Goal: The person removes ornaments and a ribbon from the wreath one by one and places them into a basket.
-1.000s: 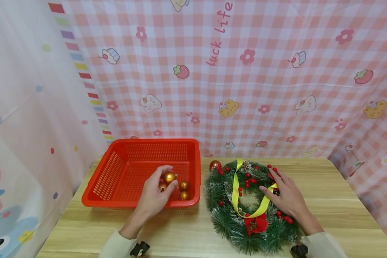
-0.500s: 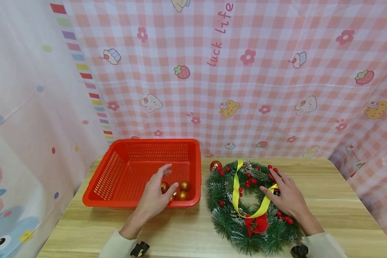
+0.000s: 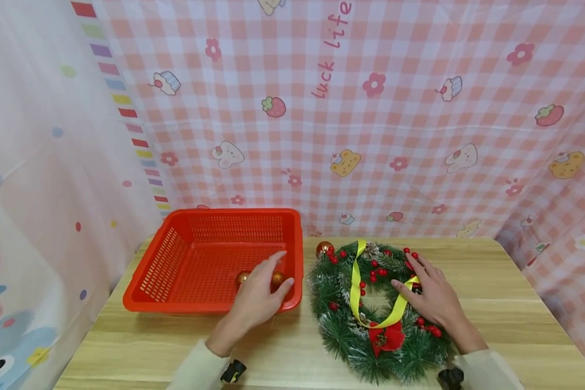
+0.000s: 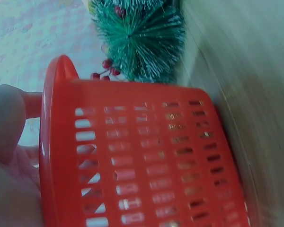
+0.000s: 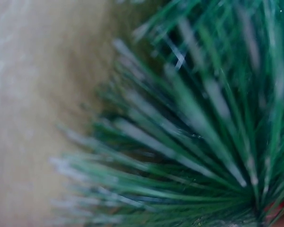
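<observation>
We see the left hand [image 3: 258, 295] open, fingers spread over the gold balls [image 3: 241, 278] in the red basket [image 3: 185, 271], lower left of centre. The right hand [image 3: 431, 295] rests flat and open on the wreath [image 3: 341, 330] on the bench [image 3: 492, 303].

A pale wooden counter [image 3: 492, 303] carries everything, its grain running left to right. Behind it and along the right side hangs a pink-and-white checked cloth [image 3: 419, 135] printed with flowers, strawberries, cupcakes, rabbits and bears, with the words "luck life" [image 3: 332, 49] slanting across its upper part. To the left hangs a paler, sheer cloth [image 3: 39, 179] scattered with coloured dots, edged by a strip of small coloured stripes [image 3: 127, 114], and a blue cartoon face with yellow marks [image 3: 5, 352] shows at its lower corner.
</observation>
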### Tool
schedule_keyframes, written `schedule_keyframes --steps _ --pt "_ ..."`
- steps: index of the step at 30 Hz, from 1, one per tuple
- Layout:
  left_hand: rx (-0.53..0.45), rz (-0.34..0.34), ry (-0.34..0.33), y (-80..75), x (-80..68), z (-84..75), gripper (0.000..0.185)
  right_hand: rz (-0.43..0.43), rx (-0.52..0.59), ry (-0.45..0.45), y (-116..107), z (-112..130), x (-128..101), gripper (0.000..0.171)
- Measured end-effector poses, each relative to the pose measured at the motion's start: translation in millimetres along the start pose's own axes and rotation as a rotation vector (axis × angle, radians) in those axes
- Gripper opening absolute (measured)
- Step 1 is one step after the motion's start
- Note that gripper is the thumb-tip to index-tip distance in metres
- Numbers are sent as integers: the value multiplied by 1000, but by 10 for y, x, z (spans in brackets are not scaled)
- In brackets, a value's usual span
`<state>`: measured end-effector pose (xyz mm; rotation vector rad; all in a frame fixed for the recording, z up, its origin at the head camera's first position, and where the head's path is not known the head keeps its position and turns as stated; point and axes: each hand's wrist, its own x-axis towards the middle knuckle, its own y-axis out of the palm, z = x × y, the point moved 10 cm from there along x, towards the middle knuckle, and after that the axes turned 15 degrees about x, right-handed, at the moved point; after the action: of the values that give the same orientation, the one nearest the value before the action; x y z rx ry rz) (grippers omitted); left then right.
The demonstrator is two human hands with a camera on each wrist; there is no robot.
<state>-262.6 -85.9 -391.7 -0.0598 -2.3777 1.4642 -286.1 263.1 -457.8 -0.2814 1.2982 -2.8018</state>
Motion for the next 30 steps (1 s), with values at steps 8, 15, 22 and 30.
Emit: schedule_keyframes --steps 8,15,22,30 --pt "74 43 8 157 58 -114 60 2 10 -3 19 -18 -9 83" --pt "164 106 -8 285 77 -128 66 17 12 -5 5 -30 8 84" --pt "225 144 2 329 74 -120 65 41 18 -3 5 -21 30 84" --pt "261 169 -1 353 72 -110 65 77 27 -1 17 -19 41 84"
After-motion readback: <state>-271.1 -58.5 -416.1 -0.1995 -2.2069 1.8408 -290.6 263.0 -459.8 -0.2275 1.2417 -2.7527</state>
